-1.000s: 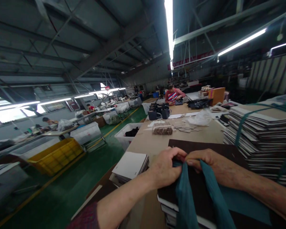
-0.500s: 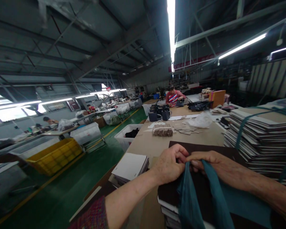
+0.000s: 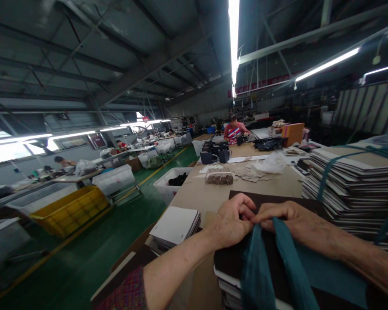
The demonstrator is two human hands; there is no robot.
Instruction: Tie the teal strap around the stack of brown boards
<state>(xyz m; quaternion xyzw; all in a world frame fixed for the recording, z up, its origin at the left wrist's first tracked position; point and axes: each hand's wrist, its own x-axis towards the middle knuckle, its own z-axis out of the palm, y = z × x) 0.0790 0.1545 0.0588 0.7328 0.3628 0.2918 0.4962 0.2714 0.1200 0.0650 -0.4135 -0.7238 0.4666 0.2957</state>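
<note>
Pinching, left hand [image 3: 229,224]: thumb and fingers are holding narrow on the teal strap [image 3: 258,271].
Right hand [image 3: 289,219]: bent fingers are gripping the strap too, touching the left fingertips.
Teal strap: two lengths are draping over the dark-topped stack [image 3: 229,260], below both hands.
Dark-topped stack: is lying on the tan table [image 3: 197,196].
Tied stack [image 3: 358,193]: is standing farther right.
</note>
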